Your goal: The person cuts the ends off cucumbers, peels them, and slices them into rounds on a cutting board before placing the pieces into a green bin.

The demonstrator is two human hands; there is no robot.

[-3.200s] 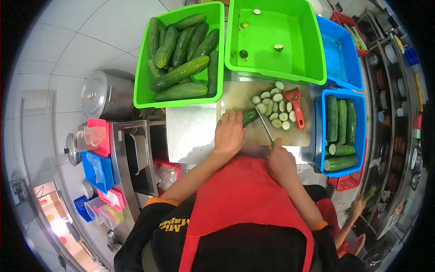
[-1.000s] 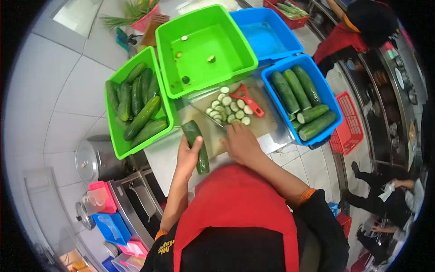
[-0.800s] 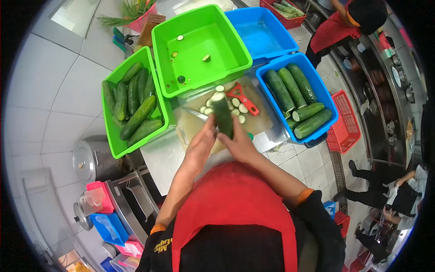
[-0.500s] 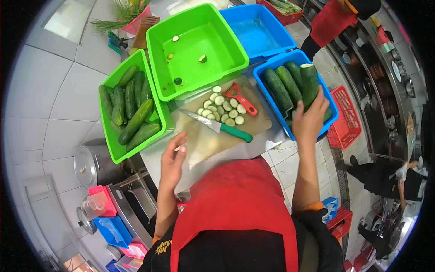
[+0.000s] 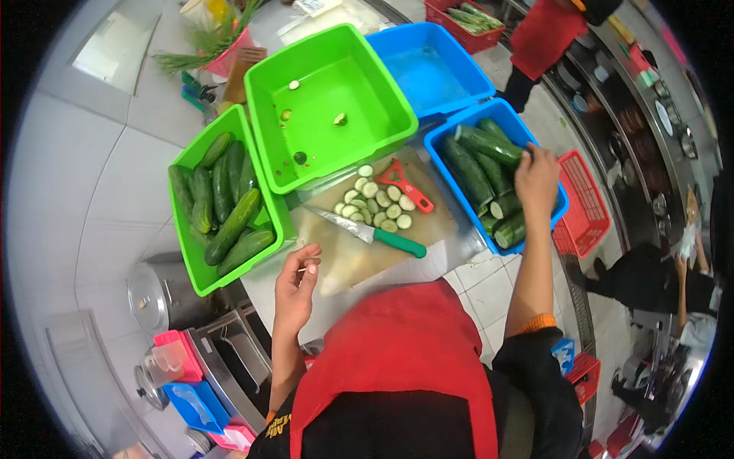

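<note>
My right hand (image 5: 537,177) grips the end of a dark green cucumber (image 5: 488,145) with a cut end. The cucumber lies across others in the blue tub (image 5: 437,157) on the right. My left hand (image 5: 297,294) is empty beside the cutting board's (image 5: 336,281) near left edge, its fingers loosely curled and apart. On the board are a knife (image 5: 397,242) with a green handle, a red peeler (image 5: 409,187) and several round cucumber end slices (image 5: 372,205). Whole cucumbers (image 5: 233,226) fill the green tub (image 5: 200,284) on the left.
A large green tub (image 5: 336,76) behind the board holds a few scraps. Beside it stands another blue tub (image 5: 436,65). A red crate (image 5: 581,203) is on the floor at right. A lidded pot (image 5: 164,294) stands at left; a co-worker's red apron (image 5: 547,38) shows at upper right.
My right hand has moved up and right, tipping the cucumber from nearly upright to lying across the others in the blue tub. My left hand's fingers have curled slightly more.
</note>
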